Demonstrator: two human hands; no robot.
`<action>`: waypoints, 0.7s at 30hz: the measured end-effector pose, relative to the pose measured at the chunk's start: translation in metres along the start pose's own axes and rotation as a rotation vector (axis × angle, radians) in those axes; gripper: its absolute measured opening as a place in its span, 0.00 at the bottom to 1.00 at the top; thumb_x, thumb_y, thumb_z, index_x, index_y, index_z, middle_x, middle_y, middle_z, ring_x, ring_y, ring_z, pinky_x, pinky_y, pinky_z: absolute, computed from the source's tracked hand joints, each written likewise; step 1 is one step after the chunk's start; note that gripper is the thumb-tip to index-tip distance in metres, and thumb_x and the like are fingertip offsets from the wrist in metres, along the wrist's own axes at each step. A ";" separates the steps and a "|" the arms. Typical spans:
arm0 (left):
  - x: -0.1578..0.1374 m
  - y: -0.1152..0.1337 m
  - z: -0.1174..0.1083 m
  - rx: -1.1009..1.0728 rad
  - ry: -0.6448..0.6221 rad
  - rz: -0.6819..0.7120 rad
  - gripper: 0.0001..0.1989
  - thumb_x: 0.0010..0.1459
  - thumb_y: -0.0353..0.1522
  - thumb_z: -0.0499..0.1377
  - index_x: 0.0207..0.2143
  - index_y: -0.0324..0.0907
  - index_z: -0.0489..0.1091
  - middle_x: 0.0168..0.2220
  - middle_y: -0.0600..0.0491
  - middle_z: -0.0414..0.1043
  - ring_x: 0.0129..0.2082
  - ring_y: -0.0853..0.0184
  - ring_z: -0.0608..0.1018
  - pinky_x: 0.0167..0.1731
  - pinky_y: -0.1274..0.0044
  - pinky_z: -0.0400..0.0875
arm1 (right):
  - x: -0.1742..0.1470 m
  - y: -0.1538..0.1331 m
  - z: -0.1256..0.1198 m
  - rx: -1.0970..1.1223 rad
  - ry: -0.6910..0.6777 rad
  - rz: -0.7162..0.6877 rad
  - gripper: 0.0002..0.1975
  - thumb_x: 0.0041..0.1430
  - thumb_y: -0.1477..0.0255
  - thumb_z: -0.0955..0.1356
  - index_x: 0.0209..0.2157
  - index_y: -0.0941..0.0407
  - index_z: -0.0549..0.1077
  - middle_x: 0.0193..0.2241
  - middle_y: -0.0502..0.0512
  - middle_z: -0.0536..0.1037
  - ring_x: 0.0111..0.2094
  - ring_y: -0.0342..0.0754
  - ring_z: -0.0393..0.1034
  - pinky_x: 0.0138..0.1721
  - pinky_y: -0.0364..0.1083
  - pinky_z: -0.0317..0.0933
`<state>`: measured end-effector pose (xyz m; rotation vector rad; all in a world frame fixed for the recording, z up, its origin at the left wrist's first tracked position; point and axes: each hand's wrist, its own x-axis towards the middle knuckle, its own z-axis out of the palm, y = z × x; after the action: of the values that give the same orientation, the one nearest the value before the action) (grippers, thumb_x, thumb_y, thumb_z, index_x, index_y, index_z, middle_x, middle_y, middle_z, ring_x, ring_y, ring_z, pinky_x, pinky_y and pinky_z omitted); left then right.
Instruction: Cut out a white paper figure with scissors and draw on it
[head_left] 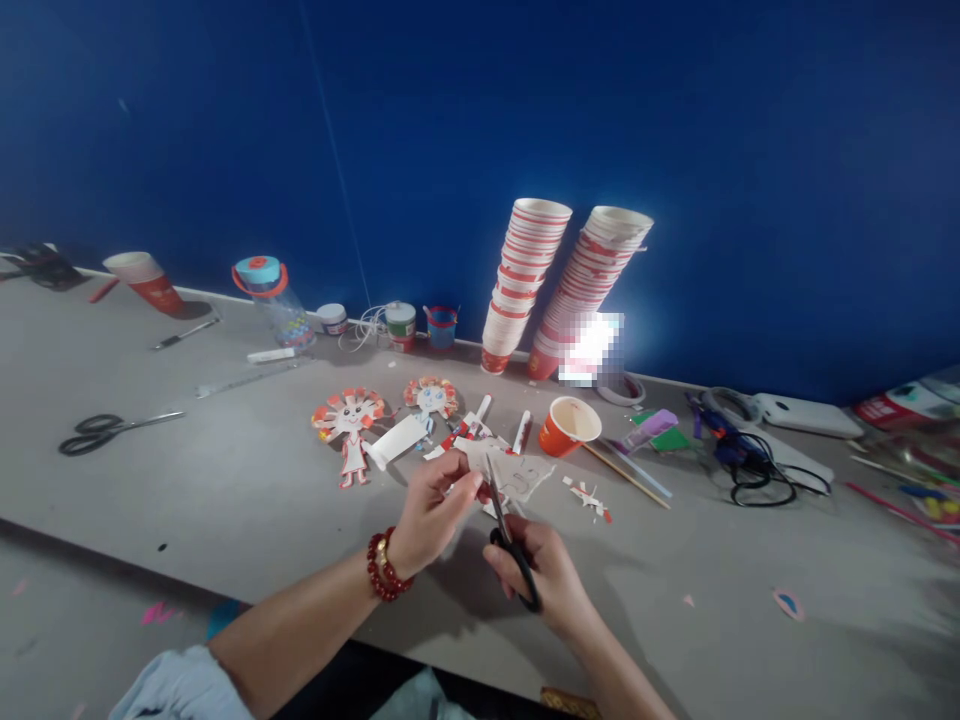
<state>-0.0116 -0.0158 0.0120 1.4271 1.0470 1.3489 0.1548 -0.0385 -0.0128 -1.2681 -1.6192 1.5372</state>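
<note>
My right hand (pixel 551 570) is closed round the black handles of a pair of scissors (pixel 498 500), whose blades point up and away from me. Just left of the blades, my left hand (pixel 435 505) pinches a small piece of paper, mostly hidden by the fingers. Beyond both hands lies a torn sheet of white paper (pixel 529 478) with pencil lines on it. Two paper dolls with fringed orange-and-white heads lie to the left: a nearer doll (pixel 354 412) in a white dress and a farther doll (pixel 431 398) with a blue drawn face.
An orange paper cup (pixel 556 430) stands beyond the sheet, with paper scraps (pixel 589 497) nearby. Two tall cup stacks (pixel 525 270) lean near the blue wall. A second pair of scissors (pixel 112 430) lies left. A glue gun (pixel 739 445) with a looped cord sits right.
</note>
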 end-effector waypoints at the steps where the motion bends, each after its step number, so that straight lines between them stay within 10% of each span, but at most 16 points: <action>1: 0.000 0.001 -0.001 0.023 0.000 0.019 0.12 0.61 0.32 0.53 0.24 0.39 0.68 0.23 0.53 0.70 0.26 0.69 0.70 0.29 0.77 0.64 | 0.000 0.000 0.000 -0.007 -0.005 0.005 0.18 0.53 0.58 0.69 0.22 0.55 0.60 0.14 0.42 0.61 0.15 0.39 0.57 0.18 0.39 0.48; 21: 0.006 -0.003 0.000 -0.184 -0.086 -0.096 0.13 0.60 0.36 0.56 0.25 0.38 0.67 0.23 0.53 0.69 0.25 0.70 0.70 0.29 0.78 0.65 | -0.001 -0.006 -0.005 0.059 -0.073 0.047 0.22 0.52 0.50 0.68 0.26 0.56 0.64 0.14 0.46 0.69 0.15 0.40 0.60 0.19 0.40 0.51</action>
<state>-0.0114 -0.0088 0.0107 1.2717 0.8994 1.2695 0.1580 -0.0370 -0.0058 -1.2398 -1.5867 1.6654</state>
